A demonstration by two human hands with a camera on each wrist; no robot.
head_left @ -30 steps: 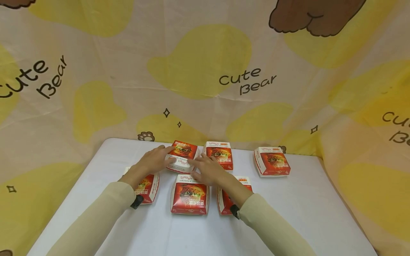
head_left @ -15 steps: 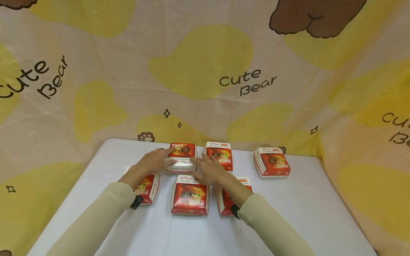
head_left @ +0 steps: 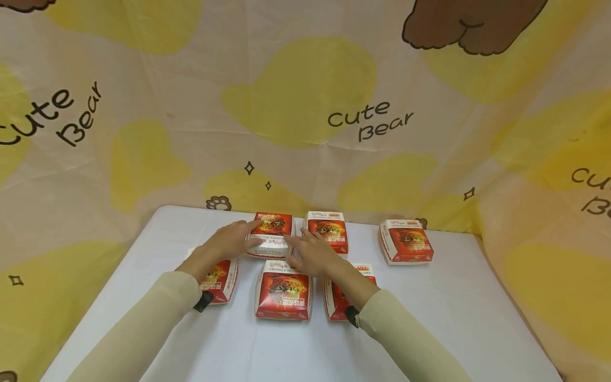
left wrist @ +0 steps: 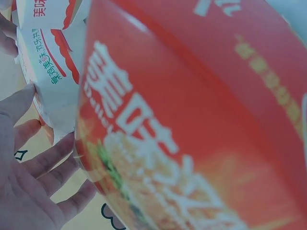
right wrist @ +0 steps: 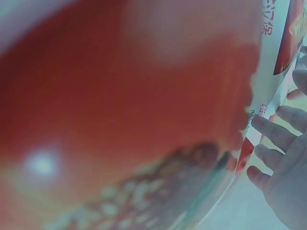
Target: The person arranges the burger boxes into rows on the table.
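Observation:
A red and white burger box (head_left: 272, 225) sits at the back left of the table, its printed burger facing up. At its left side is my left hand (head_left: 228, 240), index finger by the lid and thumb at the front edge. My right hand (head_left: 314, 254) reaches to its right front corner with extended fingers. In the left wrist view, the left hand (left wrist: 33, 177) has its fingers spread beside the white side of a box. The right hand (right wrist: 288, 163) shows nearly straight fingers at a white side in the right wrist view.
Similar burger boxes stand around: one at back middle (head_left: 326, 225), one at front middle (head_left: 284, 292), one at far right (head_left: 408, 245). Another box (head_left: 221, 284) lies under my left wrist, and one (head_left: 335, 305) under my right forearm. A printed cloth (head_left: 296, 106) hangs behind the white table (head_left: 429, 318).
The back left burger box has turned between my hands, from skewed to nearly square with the table's back edge. Both hands have barely moved; the other boxes stay put.

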